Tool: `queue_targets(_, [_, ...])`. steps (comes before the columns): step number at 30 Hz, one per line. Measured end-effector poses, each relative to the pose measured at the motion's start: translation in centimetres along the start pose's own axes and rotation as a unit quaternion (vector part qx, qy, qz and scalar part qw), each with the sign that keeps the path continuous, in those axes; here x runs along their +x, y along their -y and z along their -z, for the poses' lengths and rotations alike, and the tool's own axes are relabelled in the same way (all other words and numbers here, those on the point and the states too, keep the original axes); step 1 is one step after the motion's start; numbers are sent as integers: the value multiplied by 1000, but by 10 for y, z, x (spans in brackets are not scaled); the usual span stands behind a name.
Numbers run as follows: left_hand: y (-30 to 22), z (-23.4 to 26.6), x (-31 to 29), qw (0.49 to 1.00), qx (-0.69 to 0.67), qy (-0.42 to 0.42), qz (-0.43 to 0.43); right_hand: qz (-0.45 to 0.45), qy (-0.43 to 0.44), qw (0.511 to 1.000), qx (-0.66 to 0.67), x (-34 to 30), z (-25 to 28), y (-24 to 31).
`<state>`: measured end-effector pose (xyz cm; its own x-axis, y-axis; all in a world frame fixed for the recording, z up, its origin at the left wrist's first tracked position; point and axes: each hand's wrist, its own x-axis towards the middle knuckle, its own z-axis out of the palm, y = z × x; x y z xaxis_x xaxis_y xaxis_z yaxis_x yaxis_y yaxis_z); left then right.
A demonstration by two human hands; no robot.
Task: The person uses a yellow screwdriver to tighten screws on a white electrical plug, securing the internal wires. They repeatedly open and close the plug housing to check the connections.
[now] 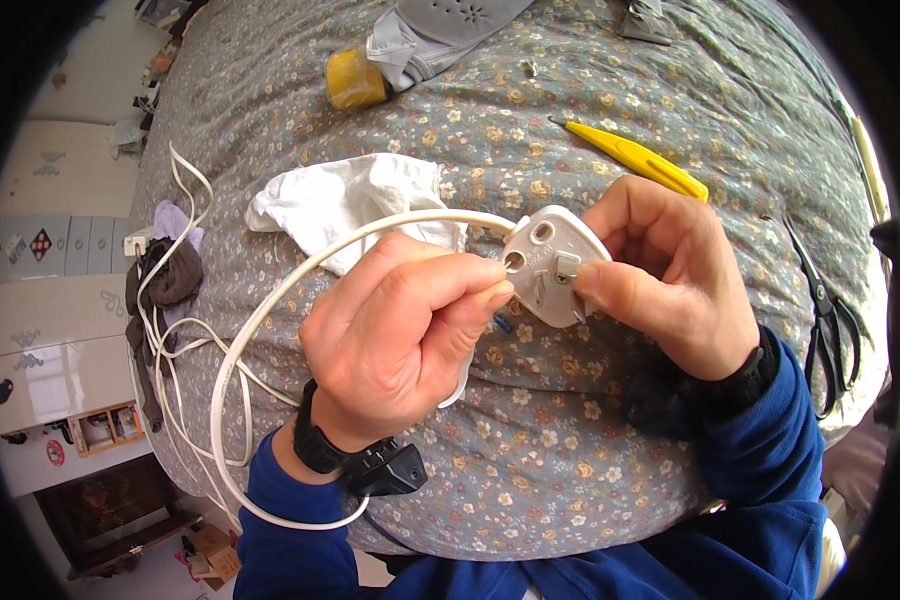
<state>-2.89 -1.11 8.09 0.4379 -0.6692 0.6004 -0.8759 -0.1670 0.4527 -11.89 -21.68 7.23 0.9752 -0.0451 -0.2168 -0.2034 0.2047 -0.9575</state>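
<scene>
My right hand (670, 275) grips a white plug (544, 252) between thumb and fingers. The plug's flat face is turned up, showing round holes and metal pieces. A thick white cable (345, 240) runs from its upper edge and loops round to the left of my left wrist. My left hand (395, 345) is closed in a pinch, thumb and forefinger against the plug's left edge by one of the holes. Whatever lies between those fingertips is too small to make out. A bit of blue (502, 323) shows just below the plug.
A flower-patterned bedspread (530, 470) lies beneath everything. Beyond my hands are a crumpled white cloth (360, 195), a yellow pointed tool (635, 158), a yellow tape roll (355, 80) and a grey fabric item (440, 35). Black scissors (828, 325) lie right; more white cord (175, 350) tangles left.
</scene>
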Motion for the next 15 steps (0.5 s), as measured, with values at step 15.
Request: queue_targets(15, [4, -5, -1, 1000, 7, 2, -20, 3, 10, 1000, -18, -1, -1, -1])
